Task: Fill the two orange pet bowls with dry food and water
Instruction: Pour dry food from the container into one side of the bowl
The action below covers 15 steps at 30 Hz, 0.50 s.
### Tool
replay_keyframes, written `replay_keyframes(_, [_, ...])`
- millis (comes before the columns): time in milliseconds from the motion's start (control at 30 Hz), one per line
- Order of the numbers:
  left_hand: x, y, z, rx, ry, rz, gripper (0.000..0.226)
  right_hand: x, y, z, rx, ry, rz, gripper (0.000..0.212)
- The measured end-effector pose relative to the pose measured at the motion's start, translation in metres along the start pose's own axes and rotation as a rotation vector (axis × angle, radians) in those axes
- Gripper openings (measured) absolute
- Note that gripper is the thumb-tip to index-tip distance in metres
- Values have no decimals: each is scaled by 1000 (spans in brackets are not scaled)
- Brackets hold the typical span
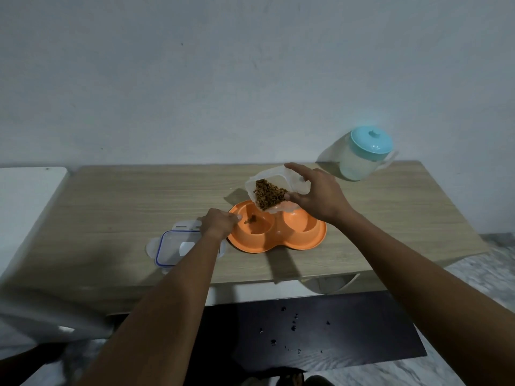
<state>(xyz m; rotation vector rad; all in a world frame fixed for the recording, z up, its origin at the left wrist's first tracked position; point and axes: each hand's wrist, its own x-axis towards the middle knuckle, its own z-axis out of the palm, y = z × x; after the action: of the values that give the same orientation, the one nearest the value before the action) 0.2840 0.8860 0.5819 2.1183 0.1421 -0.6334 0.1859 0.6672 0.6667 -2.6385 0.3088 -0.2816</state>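
Grips tilted clear plastic kibble tub (pixel 278 181) in right hand (pixel 320 197). Holds orange plastic double bowl (pixel 278 242) by the rim in curled left hand (pixel 218 222), just below the right.

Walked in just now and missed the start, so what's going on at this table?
A person is filling pet bowls. The right hand tilts a clear container of dry food over the left well of the orange double bowl, while the left hand holds the bowl's left rim. Only a few pieces lie in that well; the right well looks empty. The container's lid lies on the table, and a teal-lidded pitcher stands at the far right, untouched.
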Motion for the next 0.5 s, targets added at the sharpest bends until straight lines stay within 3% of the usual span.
replay_keyframes(133, [-1, 0, 1, 0, 9, -1, 18, -1, 0, 1, 7, 12, -2, 74])
replay_keyframes(500, [-4, 2, 2, -8, 17, -6, 21, -6, 0, -1, 6, -8, 4, 73])
